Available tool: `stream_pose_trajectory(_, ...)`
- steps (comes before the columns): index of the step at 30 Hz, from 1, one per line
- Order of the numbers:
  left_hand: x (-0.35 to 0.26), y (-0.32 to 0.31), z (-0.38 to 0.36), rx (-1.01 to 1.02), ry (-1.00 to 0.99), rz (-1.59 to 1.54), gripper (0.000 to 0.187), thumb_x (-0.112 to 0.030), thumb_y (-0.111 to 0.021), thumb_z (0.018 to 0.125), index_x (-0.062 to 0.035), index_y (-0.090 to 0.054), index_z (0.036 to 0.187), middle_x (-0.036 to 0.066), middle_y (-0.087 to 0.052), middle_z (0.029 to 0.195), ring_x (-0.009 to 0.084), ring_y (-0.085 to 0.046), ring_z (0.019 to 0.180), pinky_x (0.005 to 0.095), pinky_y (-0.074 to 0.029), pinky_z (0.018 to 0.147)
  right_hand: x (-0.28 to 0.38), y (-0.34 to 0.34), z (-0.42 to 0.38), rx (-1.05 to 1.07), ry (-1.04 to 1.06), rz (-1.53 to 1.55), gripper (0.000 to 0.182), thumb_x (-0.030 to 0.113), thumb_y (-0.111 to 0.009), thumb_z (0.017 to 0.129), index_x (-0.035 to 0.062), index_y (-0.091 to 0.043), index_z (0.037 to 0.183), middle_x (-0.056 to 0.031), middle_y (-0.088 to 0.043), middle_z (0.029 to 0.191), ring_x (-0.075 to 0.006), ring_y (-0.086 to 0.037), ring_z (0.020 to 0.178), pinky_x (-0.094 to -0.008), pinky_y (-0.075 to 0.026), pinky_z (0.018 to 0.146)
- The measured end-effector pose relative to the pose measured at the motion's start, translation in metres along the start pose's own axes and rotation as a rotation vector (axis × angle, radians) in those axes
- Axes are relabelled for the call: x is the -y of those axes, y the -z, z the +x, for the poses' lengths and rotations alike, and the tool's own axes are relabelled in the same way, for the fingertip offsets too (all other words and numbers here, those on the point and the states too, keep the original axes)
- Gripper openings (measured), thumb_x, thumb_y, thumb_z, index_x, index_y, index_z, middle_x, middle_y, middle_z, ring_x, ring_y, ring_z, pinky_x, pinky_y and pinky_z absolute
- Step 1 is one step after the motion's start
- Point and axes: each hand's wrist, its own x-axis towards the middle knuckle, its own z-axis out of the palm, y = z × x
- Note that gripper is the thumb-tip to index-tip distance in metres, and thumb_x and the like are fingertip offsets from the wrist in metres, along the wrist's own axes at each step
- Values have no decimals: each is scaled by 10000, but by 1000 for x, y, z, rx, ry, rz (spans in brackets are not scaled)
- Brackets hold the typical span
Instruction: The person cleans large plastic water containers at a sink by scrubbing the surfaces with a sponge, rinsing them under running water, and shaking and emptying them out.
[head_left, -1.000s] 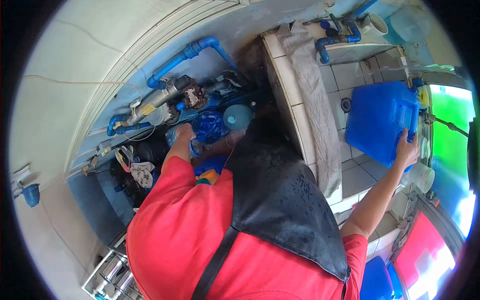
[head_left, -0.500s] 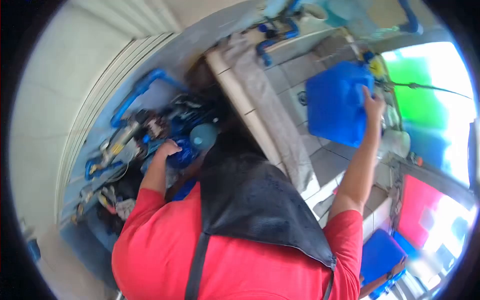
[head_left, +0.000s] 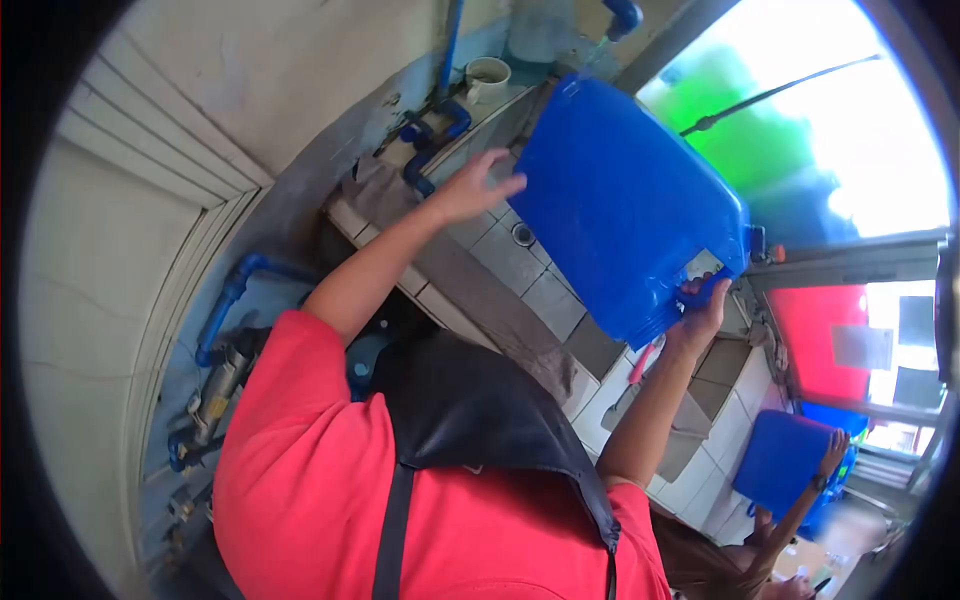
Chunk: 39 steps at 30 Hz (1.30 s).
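Observation:
A large blue plastic water jug [head_left: 630,200] is tilted over the tiled sink [head_left: 530,285]. My right hand [head_left: 703,318] is closed around its handle at the lower right end. Near the jug's left side, my left hand [head_left: 480,188] is raised with thumb and fingers apart, fingertips close to the blue plastic. Above the jug's upper end is a blue faucet [head_left: 626,17], and a thin stream of water comes down from it. The sink's round drain [head_left: 523,235] shows between my left arm and the jug.
A grey cloth [head_left: 470,290] lies along the sink's near ledge. A white mug [head_left: 487,78] stands at the back beside blue pipes [head_left: 425,150]. At the lower right, another person's hand [head_left: 834,452] touches a second blue container [head_left: 775,455]. Blue piping [head_left: 232,290] runs along the left wall.
My left hand has come up from the dark area at left to beside the jug. My right hand still holds the jug, now tilted and beneath the faucet. The view has shifted.

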Motion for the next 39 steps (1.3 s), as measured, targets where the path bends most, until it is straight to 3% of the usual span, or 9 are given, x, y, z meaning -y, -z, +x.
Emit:
stream_pose_trajectory(4, 32, -44, 89, -55, 229, -593, 872, -719, -360, 960, -25, -392, 1487, 169, -447, 1499, 278, -430, 1378, 412, -359, 1124, 18, -6, -25, 79, 99, 242, 380, 450, -545, 1010, 74, -595, 1035, -26, -549, 764, -165, -525, 759, -326, -432, 778)
stream_pose_trajectory(6, 20, -40, 107, 212, 377, -864, 949, -803, -255, 922, -72, -374, 1515, 154, -469, 1486, 278, -476, 1336, 413, -400, 1094, 22, -4, -33, 61, 150, 280, 394, 466, -532, 1011, 78, -595, 1026, -25, -548, 765, -166, -517, 751, -330, -433, 788)
stream_pose_trajectory(16, -37, -8, 183, 339, 456, -1123, 874, -795, -287, 923, -82, -577, 1337, 119, -601, 1336, 253, -571, 1197, 423, -451, 1032, 17, -17, -32, 47, 202, -165, 323, 299, -644, 973, -19, -660, 1028, -32, -608, 723, -119, -568, 691, -261, -432, 672)
stream_pose_trajectory(19, -14, -23, 193, 270, 182, -248, 815, -724, -329, 966, -36, -611, 1300, 142, -608, 1329, 259, -549, 1252, 386, -417, 1051, 9, -54, -27, 6, 145, -372, 322, 311, -665, 958, -10, -686, 972, -28, -611, 726, -103, -556, 676, -242, -417, 651)
stream_pose_trajectory(26, -35, 7, 130, 370, -286, -182, 577, -444, -635, 956, -97, -530, 1405, 141, -493, 1468, 280, -463, 1359, 393, -350, 1132, -51, -141, 22, 158, 90, -1160, 638, 628, -507, 933, 42, -754, 874, -145, -718, 786, -288, -704, 770, -395, -515, 727)
stream_pose_trajectory(32, 2, 26, 66, 273, -752, 293, 593, -446, -763, 822, -66, -642, 1260, 187, -580, 1331, 342, -567, 1227, 406, -451, 1027, -88, -201, 63, 936, -9, -1187, 790, 685, -387, 952, 3, -726, 742, -144, -706, 723, -299, -703, 709, -397, -538, 717)
stream_pose_trajectory(33, -7, 25, 52, 280, -755, 290, 593, -446, -763, 822, -66, -642, 1260, 187, -580, 1331, 342, -567, 1227, 406, -451, 1027, -95, -215, 72, 995, 55, -1208, 743, 653, -429, 955, 4, -729, 754, -135, -710, 724, -268, -706, 710, -383, -542, 702)
stream_pose_trajectory(35, -32, 25, 28, 389, -170, 270, 559, -499, -745, 820, -16, -686, 1094, 199, -647, 1121, 375, -628, 1064, 433, -497, 904, -108, -243, 90, 1071, 91, -1119, 599, 558, -539, 952, 15, -740, 800, -109, -721, 740, -207, -709, 737, -356, -548, 696)
stream_pose_trajectory(39, -49, 6, 13, 332, -174, 372, 631, -633, -644, 843, -7, -672, 906, 192, -661, 964, 383, -647, 916, 456, -507, 780, -131, -293, 115, 867, 221, -696, 318, 337, -709, 913, 22, -737, 943, -88, -740, 855, -177, -707, 815, -328, -566, 736)
